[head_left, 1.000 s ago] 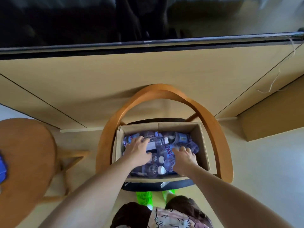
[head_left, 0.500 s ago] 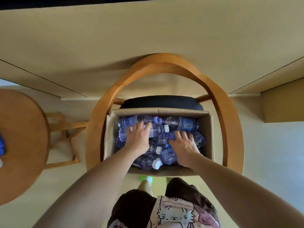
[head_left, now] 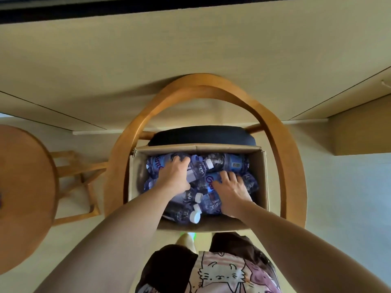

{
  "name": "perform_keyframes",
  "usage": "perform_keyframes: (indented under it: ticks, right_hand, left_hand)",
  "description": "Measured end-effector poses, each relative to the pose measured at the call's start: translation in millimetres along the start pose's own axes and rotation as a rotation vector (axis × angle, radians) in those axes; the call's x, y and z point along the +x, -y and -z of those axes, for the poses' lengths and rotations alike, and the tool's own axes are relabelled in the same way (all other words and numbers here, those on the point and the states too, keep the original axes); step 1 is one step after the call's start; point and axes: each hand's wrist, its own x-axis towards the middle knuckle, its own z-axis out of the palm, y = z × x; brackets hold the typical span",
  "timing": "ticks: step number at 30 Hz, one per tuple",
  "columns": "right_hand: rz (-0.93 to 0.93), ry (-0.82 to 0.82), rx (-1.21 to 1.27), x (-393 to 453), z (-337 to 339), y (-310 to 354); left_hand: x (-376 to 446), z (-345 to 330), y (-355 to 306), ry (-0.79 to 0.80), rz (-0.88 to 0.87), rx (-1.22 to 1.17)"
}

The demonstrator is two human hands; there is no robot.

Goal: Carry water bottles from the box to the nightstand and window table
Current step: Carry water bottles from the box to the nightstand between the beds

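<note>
Bottles (head_left: 213, 166) of clear ribbed plastic with blue labels and white caps lie heaped in an open cardboard box (head_left: 262, 187) on a chair (head_left: 281, 149) with a bent wooden arm hoop and dark cushion. The left hand (head_left: 175, 174) curls over one bottle near the far wall; the right hand (head_left: 230, 191) spreads its fingers across another. Whether either grasp is closed underneath cannot be told. A round wooden table (head_left: 23, 187) is cut off at left.

- I'm in what looks like a hotel or guest bedroom: a wooden armchair (head_left: 281, 149) with a dark seat cushion (head_left: 201, 135) stands against a beige panelled wall (head_left: 190, 49).
- A round wooden side table (head_left: 23, 187) stands left of it, on pale floor (head_left: 349, 197).
</note>
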Motion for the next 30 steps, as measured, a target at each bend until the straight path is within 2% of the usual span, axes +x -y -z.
perform_keyframes:
  ticks: [5, 11, 15, 19, 23, 26, 30]
  right_hand:
    - [-0.141, -0.011, 0.219, -0.8, 24.8, 6.1]
    - [-0.382, -0.111, 0.644, -12.4, 68.8, 8.8]
    - [-0.538, -0.282, 1.070, -35.2, 91.3, 10.8]
    - [-0.612, -0.496, 1.494, -68.0, 109.9, 19.7]
    - [-0.613, -0.657, 1.776, -111.4, 129.2, 22.8]
    - [-0.615, -0.835, 1.975, -150.7, 136.3, 25.2]
    - [-0.641, -1.055, 2.042, -209.5, 127.0, 30.4]
  left_hand:
    - [-0.8, 24.8, 3.5, 0.060, 0.100, -0.227]
    - [-11.6, 74.8, 8.7, 0.145, 0.067, -0.373]
    - [-22.6, 115.4, -1.3, 0.176, 0.043, -0.667]
    - [-46.0, 155.0, -22.0, 0.371, 0.010, -0.908]
    - [-68.7, 177.5, -50.8, 0.433, -0.181, -1.023]
    - [-91.7, 180.7, -78.7, 0.355, -0.334, -0.963]
    - [-127.2, 178.0, -120.4, 0.274, -0.463, -0.865]
